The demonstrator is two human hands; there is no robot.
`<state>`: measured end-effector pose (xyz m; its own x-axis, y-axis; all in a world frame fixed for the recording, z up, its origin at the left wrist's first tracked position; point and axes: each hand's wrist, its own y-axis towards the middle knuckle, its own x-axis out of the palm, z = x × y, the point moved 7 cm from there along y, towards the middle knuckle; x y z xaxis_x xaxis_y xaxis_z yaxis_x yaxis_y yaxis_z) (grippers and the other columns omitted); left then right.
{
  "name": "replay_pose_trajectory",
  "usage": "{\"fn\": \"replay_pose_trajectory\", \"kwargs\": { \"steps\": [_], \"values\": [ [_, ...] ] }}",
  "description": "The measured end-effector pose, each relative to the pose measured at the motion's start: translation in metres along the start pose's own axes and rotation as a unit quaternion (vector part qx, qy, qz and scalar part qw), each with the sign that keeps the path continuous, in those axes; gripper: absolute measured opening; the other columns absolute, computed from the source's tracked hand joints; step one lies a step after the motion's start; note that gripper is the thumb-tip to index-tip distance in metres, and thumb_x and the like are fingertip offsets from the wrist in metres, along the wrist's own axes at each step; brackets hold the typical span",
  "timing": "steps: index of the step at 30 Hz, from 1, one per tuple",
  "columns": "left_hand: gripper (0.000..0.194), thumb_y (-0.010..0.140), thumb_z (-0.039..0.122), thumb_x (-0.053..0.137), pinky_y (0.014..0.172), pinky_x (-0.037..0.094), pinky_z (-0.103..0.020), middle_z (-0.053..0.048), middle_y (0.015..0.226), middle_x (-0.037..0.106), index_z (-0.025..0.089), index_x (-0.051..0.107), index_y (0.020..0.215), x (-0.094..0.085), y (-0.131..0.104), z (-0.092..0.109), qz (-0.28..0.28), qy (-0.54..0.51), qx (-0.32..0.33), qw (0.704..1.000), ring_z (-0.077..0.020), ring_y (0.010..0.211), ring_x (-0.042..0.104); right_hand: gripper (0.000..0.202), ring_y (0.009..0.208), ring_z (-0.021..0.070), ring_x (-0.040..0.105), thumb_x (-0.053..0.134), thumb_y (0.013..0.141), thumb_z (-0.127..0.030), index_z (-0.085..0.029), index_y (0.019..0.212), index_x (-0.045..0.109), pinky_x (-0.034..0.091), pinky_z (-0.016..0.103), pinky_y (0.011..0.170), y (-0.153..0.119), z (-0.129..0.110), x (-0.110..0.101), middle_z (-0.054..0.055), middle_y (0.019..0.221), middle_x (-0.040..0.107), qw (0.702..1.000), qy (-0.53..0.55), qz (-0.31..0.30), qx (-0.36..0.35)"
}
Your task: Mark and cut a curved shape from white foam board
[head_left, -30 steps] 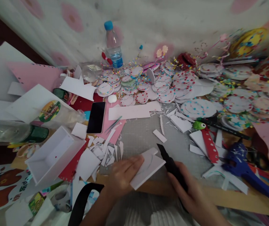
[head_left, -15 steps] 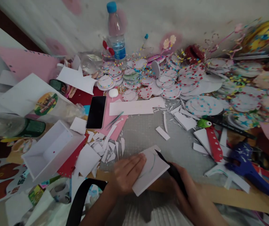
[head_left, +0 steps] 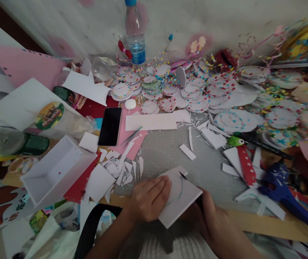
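Observation:
A white board piece [head_left: 182, 196] with a green curved line on it is held low at the centre, over the front edge of the grey cutting mat [head_left: 159, 151]. My left hand [head_left: 152, 196] grips its left side, fingers pressed together on the top face. At its right edge my right hand [head_left: 210, 212] is closed around a black-handled cutting tool [head_left: 199, 202]. The tool's dark tip shows at the board's far edge; the rest of it is mostly hidden by the board and my fingers.
Cut scraps [head_left: 120, 169] and a black phone [head_left: 110, 126] lie left of the mat's middle. An open white box [head_left: 58, 172] stands farther left. A blue glue gun [head_left: 286, 194] is at the right. Decorated discs [head_left: 197, 91] and a water bottle [head_left: 135, 36] line the back.
The board has shifted slightly right, and more of its face and green line shows. My right hand with the tool has turned, and less of the tool is visible.

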<state>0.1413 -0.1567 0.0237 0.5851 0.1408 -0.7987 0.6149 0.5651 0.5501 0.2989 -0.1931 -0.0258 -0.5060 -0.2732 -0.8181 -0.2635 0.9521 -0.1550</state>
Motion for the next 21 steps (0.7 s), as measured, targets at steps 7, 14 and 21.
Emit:
{"fn": "replay_pose_trajectory", "kwargs": {
  "steps": [7, 14, 21],
  "values": [
    [0.032, 0.093, 0.009, 0.037, 0.075, 0.06, -0.03, -0.018, 0.099, 0.073, -0.002, 0.063, 0.108, 0.0, 0.002, -0.002, -0.01, 0.004, 0.003, 1.0, -0.0234, 0.092, 0.071, 0.03, 0.037, 0.0208, 0.061, 0.03, 0.091, -0.015, -0.013, 0.119, 0.041, 0.044, 0.027, 0.035, 0.003, 0.002, 0.001, 0.006, 0.063, 0.068, 0.998, -0.063, 0.007, 0.0],
    [0.034, 0.093, 0.009, 0.035, 0.075, 0.059, -0.03, -0.018, 0.1, 0.073, -0.001, 0.063, 0.108, 0.002, 0.002, 0.0, -0.013, 0.022, 0.004, 1.0, -0.0227, 0.094, 0.069, 0.02, 0.045, 0.0205, 0.066, 0.031, 0.092, -0.014, -0.017, 0.108, 0.042, 0.044, 0.025, 0.039, 0.004, 0.006, 0.004, 0.005, 0.063, 0.068, 0.997, -0.061, -0.015, 0.033],
    [0.035, 0.093, 0.009, 0.033, 0.077, 0.059, -0.03, -0.017, 0.1, 0.073, -0.001, 0.063, 0.108, 0.004, 0.005, 0.001, -0.021, 0.024, 0.003, 0.999, -0.0225, 0.093, 0.07, 0.017, 0.048, 0.0212, 0.067, 0.031, 0.094, -0.017, -0.018, 0.108, 0.039, 0.042, 0.027, 0.041, 0.006, 0.01, 0.012, 0.004, 0.066, 0.069, 0.997, -0.024, -0.047, 0.058]
  ]
}}
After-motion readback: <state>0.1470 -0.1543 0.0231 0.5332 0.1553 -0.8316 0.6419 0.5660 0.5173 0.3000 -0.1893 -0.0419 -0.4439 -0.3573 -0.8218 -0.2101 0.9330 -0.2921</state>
